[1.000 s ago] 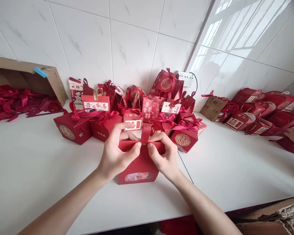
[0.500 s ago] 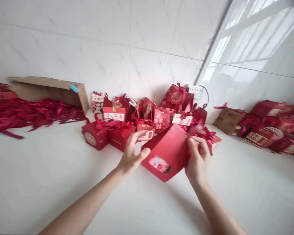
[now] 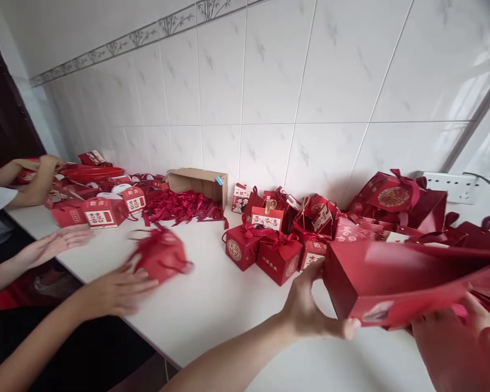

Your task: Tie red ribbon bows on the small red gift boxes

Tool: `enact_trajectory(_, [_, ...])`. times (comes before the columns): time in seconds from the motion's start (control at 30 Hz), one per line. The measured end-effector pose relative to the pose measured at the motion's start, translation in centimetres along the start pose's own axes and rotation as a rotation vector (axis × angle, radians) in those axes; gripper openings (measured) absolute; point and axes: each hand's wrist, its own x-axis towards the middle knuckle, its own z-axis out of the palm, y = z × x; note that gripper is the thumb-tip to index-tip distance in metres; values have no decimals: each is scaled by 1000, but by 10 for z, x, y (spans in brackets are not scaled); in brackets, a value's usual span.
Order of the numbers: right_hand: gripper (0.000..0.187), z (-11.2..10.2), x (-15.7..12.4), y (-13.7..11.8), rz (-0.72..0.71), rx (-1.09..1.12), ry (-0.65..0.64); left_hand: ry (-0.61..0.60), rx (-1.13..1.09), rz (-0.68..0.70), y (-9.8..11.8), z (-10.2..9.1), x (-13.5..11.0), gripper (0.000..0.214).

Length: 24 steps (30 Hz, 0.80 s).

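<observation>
A red gift box (image 3: 392, 267) with an open top and a small picture window lies tilted between my two hands at the right. My left hand (image 3: 306, 313) grips its left end, thumb low on the front corner and fingers behind the edge. My right hand (image 3: 453, 337) is at the lower right of the box, blurred and partly cut off by the frame, with its fingers bent against the underside. Just behind the box stand finished red boxes with ribbon bows (image 3: 280, 256), close to my left fingers.
A co-worker's hand (image 3: 110, 291) touches a blurred red box with ribbons (image 3: 163, 256) on the white table (image 3: 212, 316). An open cardboard box (image 3: 204, 177) spills red ribbons (image 3: 183, 206). Further left are more red boxes (image 3: 102, 213) and another person's arms (image 3: 36, 179). A power strip (image 3: 451, 188) is against the wall.
My view has swung left, bringing the co-workers and door into sight. The red box has turned so its open top shows. My left hand has closed on its left end.
</observation>
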Motion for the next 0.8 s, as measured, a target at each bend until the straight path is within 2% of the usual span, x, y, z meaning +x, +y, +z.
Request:
enact_trajectory(0.07, [41, 4, -1, 8, 49, 2, -23, 54, -143, -88, -4, -4, 3, 94])
enact_trajectory(0.17, [46, 8, -5, 15, 83, 10, -204, 186, -210, -143, -12, -10, 6, 71])
enact_trajectory(0.27, [44, 7, -9, 17, 70, 20, -311, 222, -371, -40, -17, -13, 4, 46])
enact_trajectory(0.33, [45, 7, -11, 14, 85, 25, -329, 216, -515, 34, -19, -10, 4, 39])
enact_trajectory(0.43, [46, 9, -12, 9, 128, 50, -257, 182, -660, 29, -22, -5, 5, 50])
enact_trajectory(0.53, [31, 14, -12, 3, 191, 121, -129, 146, -732, -77, -25, -1, 8, 61])
enact_trajectory(0.6, [22, 18, -12, 1, 242, 189, -88, 174, -801, -164, -25, 0, 9, 68])
enact_trajectory(0.67, [19, 20, -11, 0, 307, 272, -85, 190, -852, -200, -22, 1, 10, 69])
enact_trajectory(0.8, [16, 21, -10, 4, 450, 460, -126, 106, -860, -115, -14, 7, 8, 70])
